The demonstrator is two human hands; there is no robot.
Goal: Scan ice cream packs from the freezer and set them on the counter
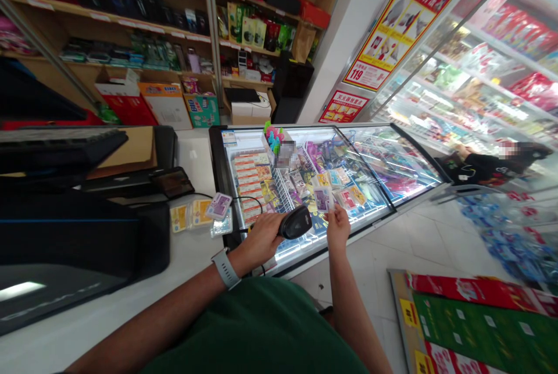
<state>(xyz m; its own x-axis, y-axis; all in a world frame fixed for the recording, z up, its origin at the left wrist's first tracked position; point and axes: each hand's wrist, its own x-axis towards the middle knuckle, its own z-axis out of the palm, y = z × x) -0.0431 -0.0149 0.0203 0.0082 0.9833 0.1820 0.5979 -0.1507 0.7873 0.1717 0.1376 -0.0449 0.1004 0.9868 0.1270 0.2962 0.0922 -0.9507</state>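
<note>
My left hand (263, 238) is wrapped round the handle of a black barcode scanner (296, 223), its head turned to the right. Between the fingertips of my right hand (338, 227) is a small flat clear packet with a purple label (323, 199), held upright just right of the scanner. More flat packets, yellow (323, 180), blue (339, 175) and red (347, 199), lie on the freezer's glass lid beyond that hand. Left of the scanner, several similar packets sit on the white counter, a purple one (218, 206) on top and a yellow one (178, 218) at the end.
A glass-topped chest freezer (390, 211) with a dark frame stands in front of me. Black checkout equipment (78, 246) and a phone-like device (173, 182) occupy the counter at left. Red and green cartons (475, 321) are stacked at lower right. A person in black (479, 167) is at far right.
</note>
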